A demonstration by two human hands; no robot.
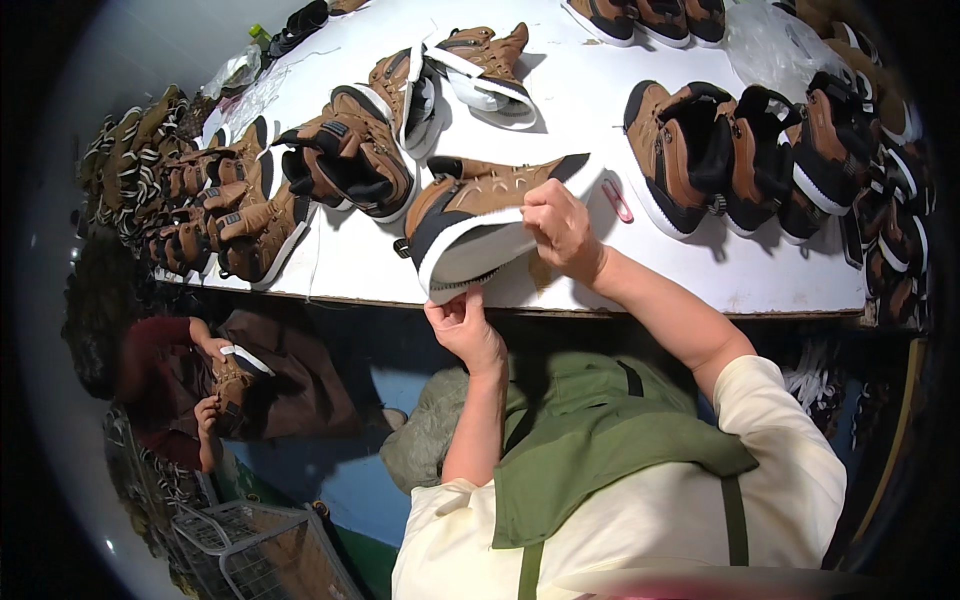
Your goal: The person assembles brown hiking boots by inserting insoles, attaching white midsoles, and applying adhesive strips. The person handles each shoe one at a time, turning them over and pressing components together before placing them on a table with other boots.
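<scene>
A brown and black high-top shoe (pixel 480 200) lies tilted on its side at the table's front edge, its white sole (pixel 478 250) turned toward me and its toe to the right. My left hand (pixel 466 325) pinches the sole's lower rim near the heel, where a dark row of stitching shows. Against the sole's upper rim, nearer the toe, my right hand (pixel 562 230) is closed in a fist; what its fingers hold, if anything, is hidden. Just right of that hand lies a small pink and white tool (pixel 617 201).
Several similar shoes stand on the white table (pixel 580 95) at left (pixel 350 150), at right (pixel 690 150) and at the back. Clear plastic bags (pixel 775 45) lie at the far right. Below left, another person (pixel 165 370) handles a shoe (pixel 240 385) near a wire cart (pixel 270 545).
</scene>
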